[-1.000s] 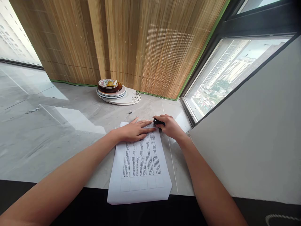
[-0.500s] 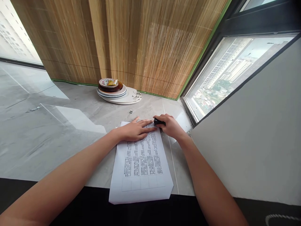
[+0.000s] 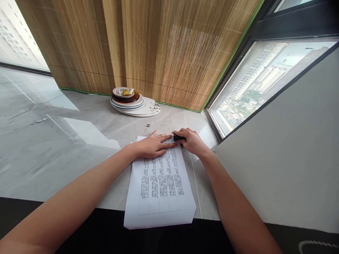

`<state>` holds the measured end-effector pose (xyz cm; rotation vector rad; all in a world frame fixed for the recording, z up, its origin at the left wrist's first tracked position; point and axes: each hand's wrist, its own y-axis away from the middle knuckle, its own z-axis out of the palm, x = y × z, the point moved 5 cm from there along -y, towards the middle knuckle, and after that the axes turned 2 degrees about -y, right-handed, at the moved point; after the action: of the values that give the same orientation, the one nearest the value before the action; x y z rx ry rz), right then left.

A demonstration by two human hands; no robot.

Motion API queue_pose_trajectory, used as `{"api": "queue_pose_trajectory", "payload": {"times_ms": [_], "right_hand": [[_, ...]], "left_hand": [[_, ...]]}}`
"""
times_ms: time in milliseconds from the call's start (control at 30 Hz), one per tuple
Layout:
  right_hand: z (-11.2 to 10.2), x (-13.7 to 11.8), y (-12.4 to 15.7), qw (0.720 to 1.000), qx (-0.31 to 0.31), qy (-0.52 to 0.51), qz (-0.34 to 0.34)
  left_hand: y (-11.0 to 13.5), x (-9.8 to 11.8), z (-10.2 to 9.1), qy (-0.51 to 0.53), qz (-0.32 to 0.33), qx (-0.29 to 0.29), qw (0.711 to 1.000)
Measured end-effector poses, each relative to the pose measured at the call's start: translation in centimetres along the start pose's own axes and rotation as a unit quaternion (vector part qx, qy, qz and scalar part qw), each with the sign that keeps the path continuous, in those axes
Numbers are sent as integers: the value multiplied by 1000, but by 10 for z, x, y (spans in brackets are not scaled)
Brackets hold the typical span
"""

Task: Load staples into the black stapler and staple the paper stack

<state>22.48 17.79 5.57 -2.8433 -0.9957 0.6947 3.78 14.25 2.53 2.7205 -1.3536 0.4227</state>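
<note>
Printed paper lies on the grey marbled sill, its near end sticking out past the front edge. My left hand rests flat on its far part, fingers spread and pointing right. At the paper's far right corner, my right hand is closed around a small black stapler, whose front end sits over the sheet. Most of the stapler is hidden under my fingers. Just beyond the paper lie tiny staple strips.
A stack of plates with a small yellow packet on top stands before the bamboo blind. To the right are a window and a white wall. Small scraps lie at left on the sill.
Both hands, the stapler and the paper keep their places relative to one another. The whole view has shifted very slightly.
</note>
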Motion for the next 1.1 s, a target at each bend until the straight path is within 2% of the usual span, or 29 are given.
{"api": "queue_pose_trajectory", "payload": {"times_ms": [267, 400, 533, 700, 767, 933, 1033, 1100], "right_hand": [[5, -12, -1, 995, 12, 90, 30], [4, -10, -1, 996, 29, 85, 7], [-8, 8, 4, 998, 52, -18, -15], [-13, 38, 9, 996, 26, -41, 70], [-16, 46, 10, 992, 60, -22, 111], [-28, 52, 15, 952, 230, 14, 201], [-32, 35, 13, 943, 285, -25, 171], [-30, 20, 10, 944, 283, -93, 143]], "left_hand": [[0, 0, 0, 7, 4, 2, 1000], [1, -1, -1, -3, -6, -3, 1000], [2, -2, -1, -14, -10, -20, 1000], [3, -3, -3, -24, -12, -18, 999], [3, -3, -3, -26, -11, -16, 999], [4, -7, -3, -38, -23, -7, 999], [3, -7, -3, -42, -30, -9, 999], [2, -7, -3, -42, -28, -6, 999]]}}
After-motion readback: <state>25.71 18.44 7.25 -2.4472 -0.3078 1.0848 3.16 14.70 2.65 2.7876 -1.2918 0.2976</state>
